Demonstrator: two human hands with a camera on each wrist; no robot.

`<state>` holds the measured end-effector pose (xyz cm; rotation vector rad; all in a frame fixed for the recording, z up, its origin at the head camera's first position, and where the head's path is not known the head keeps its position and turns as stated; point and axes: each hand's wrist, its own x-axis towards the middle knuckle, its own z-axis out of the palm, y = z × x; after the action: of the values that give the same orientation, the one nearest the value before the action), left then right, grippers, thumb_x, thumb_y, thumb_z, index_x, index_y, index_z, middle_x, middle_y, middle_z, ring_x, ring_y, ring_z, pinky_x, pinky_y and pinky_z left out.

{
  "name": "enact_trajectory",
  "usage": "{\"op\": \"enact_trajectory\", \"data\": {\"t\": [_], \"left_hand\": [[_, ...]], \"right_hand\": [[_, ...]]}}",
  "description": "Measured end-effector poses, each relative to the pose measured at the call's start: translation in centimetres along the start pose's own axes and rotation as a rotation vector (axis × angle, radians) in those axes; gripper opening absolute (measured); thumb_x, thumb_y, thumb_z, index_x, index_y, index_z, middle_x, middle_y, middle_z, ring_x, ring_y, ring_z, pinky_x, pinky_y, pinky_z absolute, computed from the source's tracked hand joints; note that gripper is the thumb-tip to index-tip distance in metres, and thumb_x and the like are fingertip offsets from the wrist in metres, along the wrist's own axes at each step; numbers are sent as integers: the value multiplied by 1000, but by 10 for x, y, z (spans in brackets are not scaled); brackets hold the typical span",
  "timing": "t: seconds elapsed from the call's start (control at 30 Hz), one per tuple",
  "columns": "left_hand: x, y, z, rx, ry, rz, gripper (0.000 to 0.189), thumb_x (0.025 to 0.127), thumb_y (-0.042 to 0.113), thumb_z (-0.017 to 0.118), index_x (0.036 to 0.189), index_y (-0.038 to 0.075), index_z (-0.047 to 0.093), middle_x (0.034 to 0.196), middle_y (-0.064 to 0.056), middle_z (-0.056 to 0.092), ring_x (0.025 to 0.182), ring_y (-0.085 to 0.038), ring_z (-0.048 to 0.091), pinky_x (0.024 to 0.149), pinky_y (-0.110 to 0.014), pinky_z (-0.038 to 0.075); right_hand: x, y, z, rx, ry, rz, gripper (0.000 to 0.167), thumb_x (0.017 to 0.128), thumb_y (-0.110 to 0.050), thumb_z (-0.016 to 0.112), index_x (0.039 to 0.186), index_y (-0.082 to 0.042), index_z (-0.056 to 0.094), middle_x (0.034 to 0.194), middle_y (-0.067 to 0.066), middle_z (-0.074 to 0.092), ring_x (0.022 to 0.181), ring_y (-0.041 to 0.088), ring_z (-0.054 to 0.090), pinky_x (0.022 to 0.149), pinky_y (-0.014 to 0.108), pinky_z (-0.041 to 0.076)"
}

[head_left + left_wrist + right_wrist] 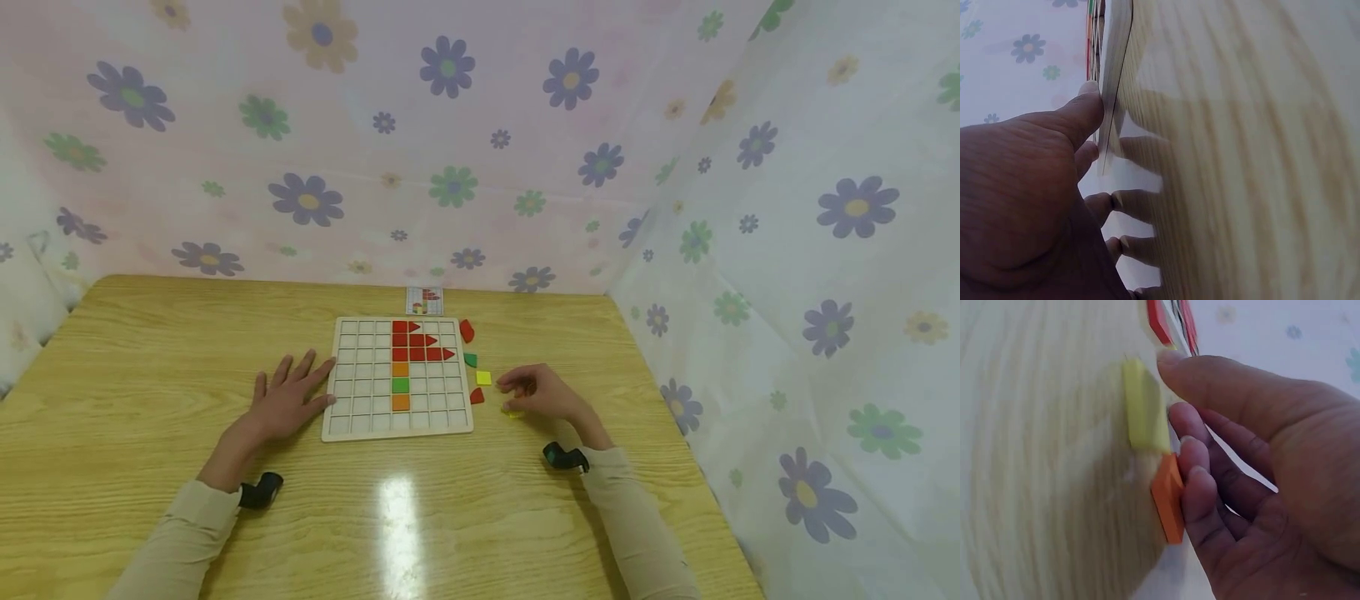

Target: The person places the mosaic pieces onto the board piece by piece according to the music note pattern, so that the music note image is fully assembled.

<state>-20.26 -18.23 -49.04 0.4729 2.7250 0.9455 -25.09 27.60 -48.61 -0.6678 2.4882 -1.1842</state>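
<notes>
Right wrist view shows the right hand (1297, 469) loosely curved, thumb parted from fingers and seemingly gripping nothing, beside a yellow block (1144, 409) and an orange block (1169, 500) on the table (1035, 456). Both look light, stiff and smooth, probably best pinched by opposite edges. Left hand (277, 408), fingers spread, touches the board (362, 387).

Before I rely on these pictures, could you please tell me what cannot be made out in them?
Head view: the lower yellow piece is partly covered by the right hand.
Head view: the card is too small for its fine details to be read.
Left wrist view: the board is edge-on and cut off by the top edge, so its layout is hidden.
Right wrist view: a red piece is cut off by the top edge.
</notes>
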Motion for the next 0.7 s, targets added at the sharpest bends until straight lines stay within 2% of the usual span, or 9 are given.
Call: {"op": "enact_trajectory", "data": {"t": [0.07,0.13,0.27,0.47,0.7], "left_hand": [[0,-1,0,1,1,0,68,106,38,55,161,7,29,166,-31,8,149,-59,-6,109,-79,-11],[1,-1,1,-2,2,-1,68,106,37,55,161,7,29,166,-31,8,150,-58,-6,109,-79,-11],[2,-1,1,-8,-2,-4,69,106,38,55,161,7,28,167,-30,7,150,-57,-7,109,-78,-12],[1,-3,2,-6,-2,-3,70,106,40,54,161,8,28,167,-30,7,150,-57,-7,109,-78,-12],[1,-2,1,-5,0,-2,69,106,39,55,161,7,28,167,-30,7,150,-57,-6,109,-78,-12]], "right_hand": [[5,2,6,-15,-10,-20,33,87,-10,82,118,-2,74,108,12,75,86,14,63,74,23,51],[9,-1,11,-28,-22,-27,31,88,-11,82,117,-6,75,109,9,75,85,11,63,74,24,51],[15,-8,19,-38,-33,-37,29,89,-11,80,117,-6,75,107,8,75,81,12,62,72,24,51],[20,-14,26,-72,-9,-10,28,90,-10,79,116,-3,75,102,9,75,76,11,61,68,23,51],[24,-16,29,-130,16,21,20,90,-13,80,109,-7,77,97,4,74,75,11,60,68,25,51]]}}
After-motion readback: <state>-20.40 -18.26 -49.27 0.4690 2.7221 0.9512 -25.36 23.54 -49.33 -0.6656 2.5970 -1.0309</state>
